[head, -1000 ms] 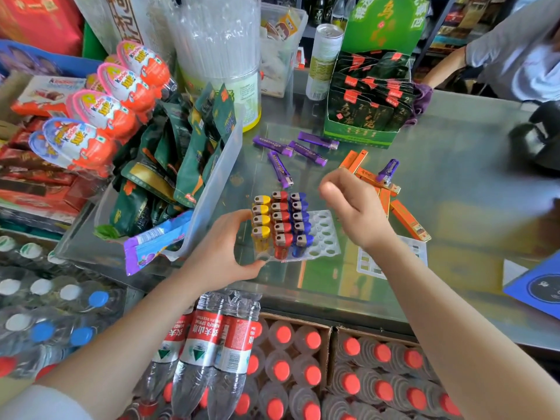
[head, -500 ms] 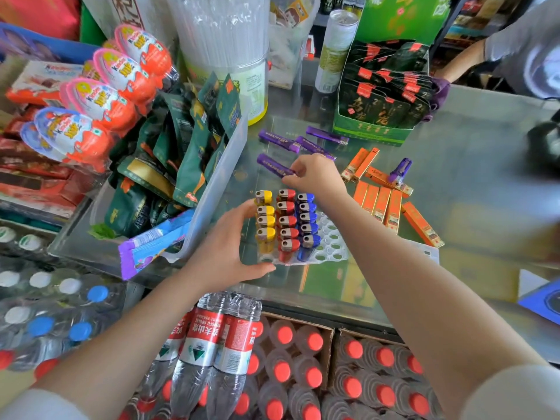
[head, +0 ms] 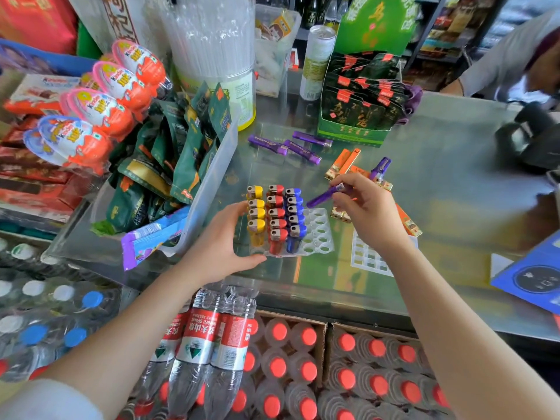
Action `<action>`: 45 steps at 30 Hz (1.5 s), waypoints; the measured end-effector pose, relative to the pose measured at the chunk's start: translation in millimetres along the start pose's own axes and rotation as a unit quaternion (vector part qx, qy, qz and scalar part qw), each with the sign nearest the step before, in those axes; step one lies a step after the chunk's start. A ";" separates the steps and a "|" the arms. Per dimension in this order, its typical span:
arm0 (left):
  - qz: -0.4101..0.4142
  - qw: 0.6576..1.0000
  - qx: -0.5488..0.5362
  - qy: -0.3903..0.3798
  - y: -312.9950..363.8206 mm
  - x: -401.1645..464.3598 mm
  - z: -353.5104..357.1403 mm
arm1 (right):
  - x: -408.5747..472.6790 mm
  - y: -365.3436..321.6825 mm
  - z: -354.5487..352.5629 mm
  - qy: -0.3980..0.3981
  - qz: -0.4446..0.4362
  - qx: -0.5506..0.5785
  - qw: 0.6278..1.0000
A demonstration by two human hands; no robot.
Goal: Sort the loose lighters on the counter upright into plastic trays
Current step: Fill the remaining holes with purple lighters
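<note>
A clear plastic tray (head: 321,234) sits on the glass counter with upright yellow, red and blue lighters (head: 275,216) in three rows; its right columns of holes stand bare. My left hand (head: 221,247) grips the tray's left near corner. My right hand (head: 363,207) hovers just right of the tray, pinching a purple lighter (head: 325,196) that points left and down over the blue row. Three purple lighters (head: 288,146) lie loose farther back. Orange lighters (head: 344,163) lie scattered behind and under my right hand, with another purple lighter (head: 380,169) among them.
A clear bin of green snack packets (head: 188,165) stands left of the tray. A green display box (head: 354,116) and a can (head: 316,62) stand at the back. A white sheet (head: 366,259) lies right of the tray. Another person's arm (head: 500,65) is at far right. Bottled water fills the space below the counter.
My right hand reached back to the loose purple lighters, picked one up, and has come back to the right side of the tray holding it. My left hand stays on the tray.
</note>
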State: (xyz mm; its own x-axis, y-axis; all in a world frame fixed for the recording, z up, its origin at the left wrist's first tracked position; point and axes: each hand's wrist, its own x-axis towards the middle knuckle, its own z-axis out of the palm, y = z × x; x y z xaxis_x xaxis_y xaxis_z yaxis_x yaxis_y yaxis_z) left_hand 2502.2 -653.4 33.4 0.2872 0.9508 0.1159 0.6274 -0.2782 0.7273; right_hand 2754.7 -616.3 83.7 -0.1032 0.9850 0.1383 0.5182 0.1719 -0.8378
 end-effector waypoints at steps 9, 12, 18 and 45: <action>-0.014 1.000 -0.003 0.002 0.1 -0.5 4.0 | 4.5 -11.0 7.6 -0.074 -0.095 -0.121 0.985; -0.027 1.000 -0.004 0.002 -1.2 -0.6 4.4 | 10.4 -12.2 8.6 -0.089 -0.127 -0.143 0.977; -0.030 0.999 -0.011 0.012 -0.5 -1.2 2.7 | 18.7 -12.0 19.8 -0.116 -0.178 -0.131 0.968; -0.057 0.998 0.012 -0.016 0.7 -0.5 -1.7 | 111.1 18.9 36.4 -0.006 0.069 -0.295 0.953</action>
State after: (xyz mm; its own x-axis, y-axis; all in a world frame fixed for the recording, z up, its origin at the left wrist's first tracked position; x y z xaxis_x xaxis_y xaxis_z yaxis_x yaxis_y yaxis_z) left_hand 2501.2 -653.9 35.0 0.2358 0.9717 0.0103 0.6741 -0.1712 0.7185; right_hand 2722.1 -504.1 64.0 -0.0077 0.9992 0.0389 0.9147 0.0227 -0.4035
